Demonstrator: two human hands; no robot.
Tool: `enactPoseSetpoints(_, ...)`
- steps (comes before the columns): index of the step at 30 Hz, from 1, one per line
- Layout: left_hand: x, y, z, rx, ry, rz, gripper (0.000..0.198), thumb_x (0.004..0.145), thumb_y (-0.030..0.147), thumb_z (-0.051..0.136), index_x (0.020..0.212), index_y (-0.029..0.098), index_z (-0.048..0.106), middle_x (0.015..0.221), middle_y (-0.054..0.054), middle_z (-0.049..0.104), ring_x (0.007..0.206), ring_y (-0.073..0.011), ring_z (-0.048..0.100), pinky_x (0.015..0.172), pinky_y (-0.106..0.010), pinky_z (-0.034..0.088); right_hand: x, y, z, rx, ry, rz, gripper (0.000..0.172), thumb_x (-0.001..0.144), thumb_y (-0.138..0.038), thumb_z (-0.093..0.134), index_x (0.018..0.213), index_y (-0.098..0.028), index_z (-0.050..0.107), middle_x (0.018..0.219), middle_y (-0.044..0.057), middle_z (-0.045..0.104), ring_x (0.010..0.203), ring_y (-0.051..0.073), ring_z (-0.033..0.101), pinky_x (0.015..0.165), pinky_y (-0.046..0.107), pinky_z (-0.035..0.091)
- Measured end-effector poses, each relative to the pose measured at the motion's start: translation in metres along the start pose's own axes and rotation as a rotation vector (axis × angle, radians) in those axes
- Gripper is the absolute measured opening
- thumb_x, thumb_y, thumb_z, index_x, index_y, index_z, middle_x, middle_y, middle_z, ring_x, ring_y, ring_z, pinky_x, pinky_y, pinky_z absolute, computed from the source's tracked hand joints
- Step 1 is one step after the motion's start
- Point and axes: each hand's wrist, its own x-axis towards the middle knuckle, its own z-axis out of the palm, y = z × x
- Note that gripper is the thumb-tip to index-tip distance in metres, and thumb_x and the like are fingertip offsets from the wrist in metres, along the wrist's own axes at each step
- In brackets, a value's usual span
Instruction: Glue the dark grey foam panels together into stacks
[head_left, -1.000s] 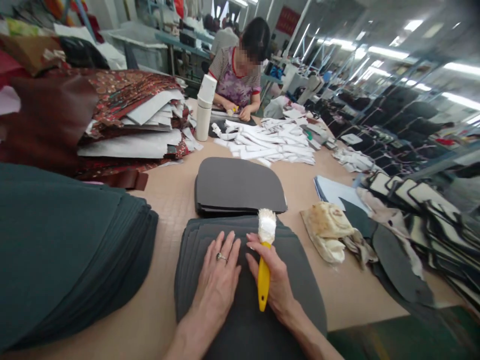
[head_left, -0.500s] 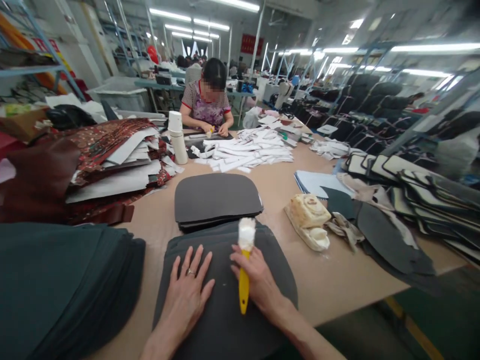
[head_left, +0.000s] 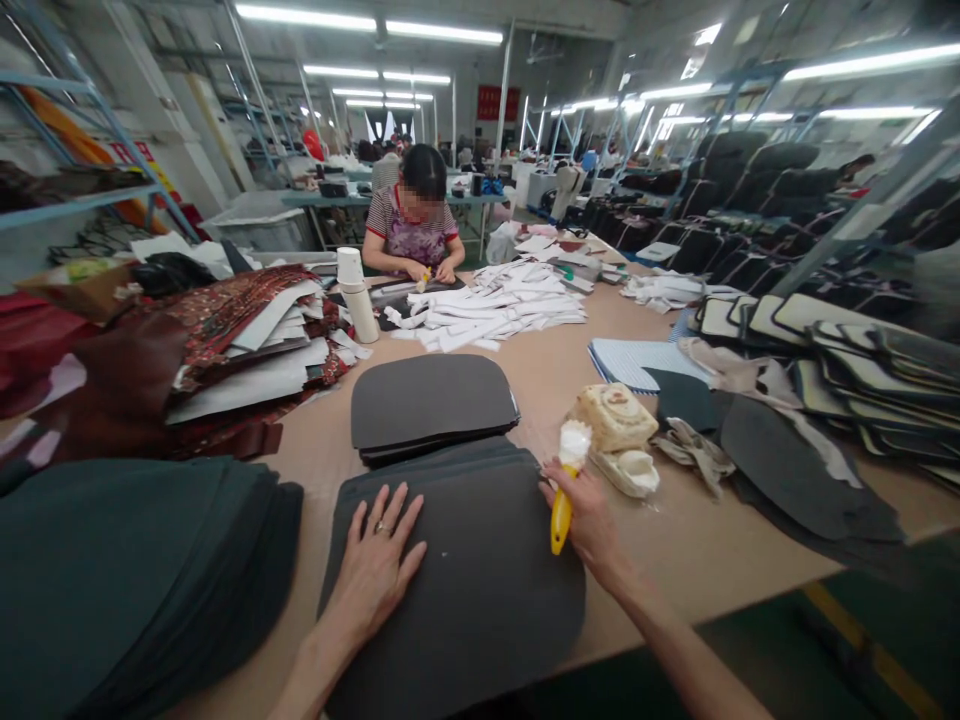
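My left hand (head_left: pixel 379 560) lies flat with fingers spread on the top dark grey sheet (head_left: pixel 480 590) of a stack right in front of me; a ring shows on one finger. My right hand (head_left: pixel 589 515) is closed round the yellow handle of a brush (head_left: pixel 566 480) with white bristles. The brush is at the sheet's right edge, its bristles pointing toward a glue-crusted container (head_left: pixel 616 420) just beyond it. A second stack of dark sheets (head_left: pixel 431 405) lies behind the first.
A big pile of dark green sheets (head_left: pixel 127 570) fills the left. Patterned red material and paper (head_left: pixel 225 340) are heaped at back left beside a white tube (head_left: pixel 358 295). A co-worker (head_left: pixel 414 225) sits at the far end with white strips (head_left: pixel 495 300). Trimmed pieces (head_left: pixel 825 370) crowd the right.
My right hand has carried the brush from the middle of the top sheet to its right edge, toward the glue container. My left hand has stayed flat on the sheet.
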Motion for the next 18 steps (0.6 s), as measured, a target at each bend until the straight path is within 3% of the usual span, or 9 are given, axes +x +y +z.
enactPoseSetpoints(2, 0.007, 0.009, -0.007, -0.005, -0.017, -0.050, 0.047, 0.087, 0.035, 0.042, 0.134, 0.028, 0.039, 0.143, -0.005, 0.037, 0.132, -0.0293, 0.031, 0.103, -0.051, 0.030, -0.006, -0.014, 0.006, 0.075, -0.044, -0.051, 0.019, 0.087, -0.027, 0.050, 0.099, -0.021, 0.062, 0.109, 0.009, 0.065, 0.101, 0.024, 0.059, 0.084, 0.039, 0.050)
enactPoseSetpoints(5, 0.012, 0.039, -0.016, -0.010, 0.021, -0.135, 0.046, 0.087, 0.031, 0.042, 0.133, 0.023, 0.041, 0.144, -0.008, 0.035, 0.134, -0.0302, 0.027, 0.105, -0.052, 0.027, -0.016, -0.028, 0.022, 0.137, -0.075, -0.115, 0.022, 0.087, -0.024, 0.049, 0.104, -0.021, 0.062, 0.111, 0.010, 0.063, 0.103, 0.024, 0.058, 0.084, 0.040, 0.051)
enactPoseSetpoints(9, 0.012, 0.090, -0.013, -0.112, 0.036, -0.016, 0.051, 0.089, 0.042, 0.037, 0.136, 0.022, 0.035, 0.145, -0.006, 0.034, 0.134, -0.0263, 0.027, 0.107, -0.047, 0.029, -0.029, -0.024, 0.040, 0.131, -0.069, -0.147, 0.027, 0.090, -0.027, 0.043, 0.109, -0.019, 0.060, 0.114, 0.013, 0.062, 0.108, 0.026, 0.056, 0.086, 0.044, 0.050)
enactPoseSetpoints(11, 0.010, 0.101, -0.008, -0.137, 0.028, -0.018, 0.054, 0.089, 0.046, 0.033, 0.136, 0.020, 0.034, 0.145, -0.007, 0.035, 0.134, -0.0258, 0.028, 0.107, -0.047, 0.029, -0.032, -0.018, 0.044, 0.129, -0.063, -0.156, 0.029, 0.091, -0.030, 0.041, 0.108, -0.018, 0.061, 0.115, 0.014, 0.061, 0.107, 0.026, 0.056, 0.086, 0.044, 0.051)
enactPoseSetpoints(14, -0.001, 0.088, -0.003, -0.126, 0.029, -0.107, 0.058, 0.089, 0.050, 0.032, 0.137, 0.018, 0.033, 0.145, -0.008, 0.033, 0.134, -0.0250, 0.028, 0.108, -0.046, 0.029, -0.034, -0.015, 0.047, 0.104, -0.062, -0.169, 0.031, 0.091, -0.034, 0.041, 0.105, -0.017, 0.062, 0.114, 0.015, 0.062, 0.106, 0.027, 0.057, 0.086, 0.044, 0.051)
enactPoseSetpoints(18, -0.030, 0.037, -0.005, -0.022, 0.031, -0.312, 0.058, 0.088, 0.047, 0.035, 0.135, 0.013, 0.036, 0.143, -0.011, 0.036, 0.133, -0.0262, 0.031, 0.107, -0.048, 0.030, -0.034, -0.014, 0.047, 0.066, -0.058, -0.175, 0.030, 0.091, -0.035, 0.041, 0.100, -0.018, 0.064, 0.113, 0.014, 0.063, 0.105, 0.026, 0.058, 0.085, 0.044, 0.051)
